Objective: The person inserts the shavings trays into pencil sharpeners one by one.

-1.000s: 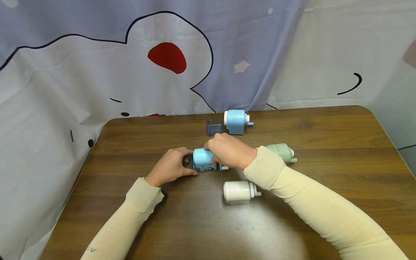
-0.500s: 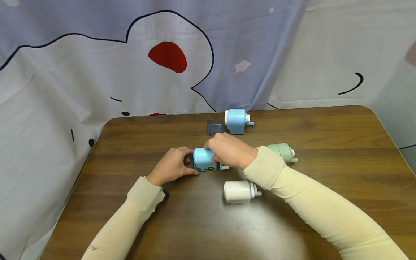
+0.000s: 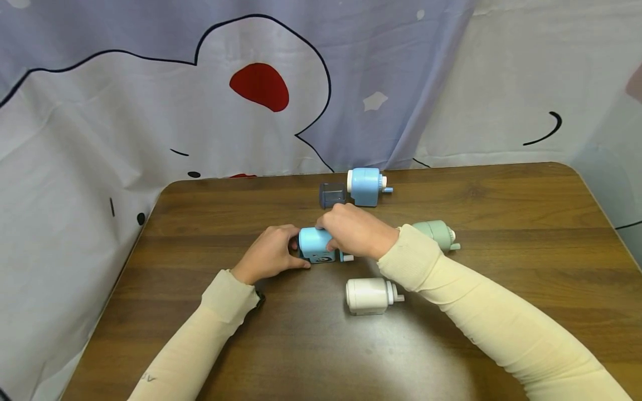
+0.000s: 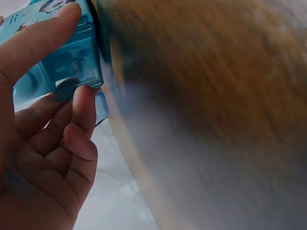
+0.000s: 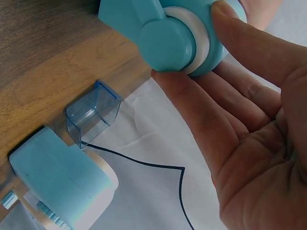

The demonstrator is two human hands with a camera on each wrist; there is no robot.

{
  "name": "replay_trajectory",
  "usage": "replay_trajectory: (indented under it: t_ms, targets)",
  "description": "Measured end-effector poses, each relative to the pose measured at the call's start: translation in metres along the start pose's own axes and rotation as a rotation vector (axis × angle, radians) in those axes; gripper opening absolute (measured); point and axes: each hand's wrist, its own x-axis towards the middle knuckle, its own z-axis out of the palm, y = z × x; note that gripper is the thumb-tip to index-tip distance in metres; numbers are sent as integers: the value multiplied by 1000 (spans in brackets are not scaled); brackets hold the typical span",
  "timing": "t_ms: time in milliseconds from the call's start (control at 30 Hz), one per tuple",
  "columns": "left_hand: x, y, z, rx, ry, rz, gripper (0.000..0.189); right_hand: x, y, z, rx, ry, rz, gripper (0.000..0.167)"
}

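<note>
A light blue crank pencil sharpener (image 3: 315, 244) with a cartoon face printed on its side stands near the middle of the wooden table. From the right, my right hand (image 3: 355, 229) grips its body, thumb and fingers on opposite sides in the right wrist view, close to the crank (image 5: 165, 45). My left hand (image 3: 270, 252) pinches the clear blue shavings drawer (image 4: 74, 64) at the sharpener's left end. In the left wrist view, the thumb lies along the side and a fingertip touches the drawer's end. Head-on, that drawer is mostly hidden behind the left fingers.
Behind stands another blue sharpener (image 3: 365, 187), its clear drawer (image 3: 332, 195) lying out beside it. A green sharpener (image 3: 435, 235) sits partly behind the right sleeve. Nearer me is a white sharpener (image 3: 368, 296). A patterned curtain (image 3: 150, 122) hangs along the table's back edge.
My left hand has moved slightly right, and the drawer has slid further into the sharpener. The right hand keeps its grip in nearly the same place.
</note>
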Motion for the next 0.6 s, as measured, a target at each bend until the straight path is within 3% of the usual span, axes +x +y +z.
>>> replay_trajectory:
  t_ms: [600]
  targets:
    - [3, 2, 2, -25, -8, -11, 46, 0, 0, 0, 4, -7, 6, 30]
